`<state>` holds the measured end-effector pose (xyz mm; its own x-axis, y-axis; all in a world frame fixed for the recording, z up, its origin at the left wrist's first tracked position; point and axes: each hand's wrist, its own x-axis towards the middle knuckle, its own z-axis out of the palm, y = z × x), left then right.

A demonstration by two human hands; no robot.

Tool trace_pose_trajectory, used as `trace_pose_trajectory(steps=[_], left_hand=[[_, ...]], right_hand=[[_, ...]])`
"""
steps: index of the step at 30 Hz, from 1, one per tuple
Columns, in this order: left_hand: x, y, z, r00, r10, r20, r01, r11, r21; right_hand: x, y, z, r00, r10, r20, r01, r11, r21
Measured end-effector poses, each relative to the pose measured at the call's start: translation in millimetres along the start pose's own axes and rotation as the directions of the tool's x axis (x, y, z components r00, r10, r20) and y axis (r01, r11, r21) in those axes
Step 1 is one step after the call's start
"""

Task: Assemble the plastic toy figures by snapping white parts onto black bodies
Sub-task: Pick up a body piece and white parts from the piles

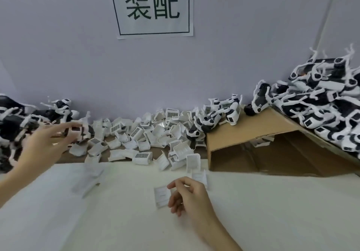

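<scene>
My right hand [187, 196] pinches a small white shell part [162, 196] just above the white table [272, 211], near its middle. My left hand [44, 143] is blurred and stretched out to the left, its fingers spread at a black-and-white figure [77, 132] at the edge of the left pile of black bodies [13, 122]. Whether it has hold of that figure I cannot tell. A heap of loose white parts [144, 134] runs along the wall between the two hands.
A tilted cardboard box [253, 132] stands at the right, carrying a big heap of black-and-white figures [327, 102]. A few more figures [216, 116] lie by its left corner. A paper sign [153, 7] hangs on the wall. One blurred white part [87, 178] lies on the table.
</scene>
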<state>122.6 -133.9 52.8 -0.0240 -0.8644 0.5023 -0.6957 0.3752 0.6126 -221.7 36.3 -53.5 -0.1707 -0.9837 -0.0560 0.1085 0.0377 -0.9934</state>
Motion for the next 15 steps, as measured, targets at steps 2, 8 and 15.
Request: trace_pose_trajectory(steps=[2,8,15], left_hand=[[-40.6,46.1,23.4,0.999,0.041,0.035,-0.031,0.967,-0.255],[-132.2,131.7,110.9,0.969,0.157,0.192,0.016,0.733,-0.68],[-167.4,141.2,156.2,0.915,0.176,0.362,0.203,0.577,-0.792]], right_hand=[[-0.4,-4.7,-1.8,0.999,0.029,-0.024,-0.027,0.996,0.088],[-11.2,-16.9,-14.4,0.987,0.153,-0.042,-0.111,0.856,0.504],[-16.9,-26.2,-39.1,0.991,0.123,-0.047,-0.08,0.841,0.535]])
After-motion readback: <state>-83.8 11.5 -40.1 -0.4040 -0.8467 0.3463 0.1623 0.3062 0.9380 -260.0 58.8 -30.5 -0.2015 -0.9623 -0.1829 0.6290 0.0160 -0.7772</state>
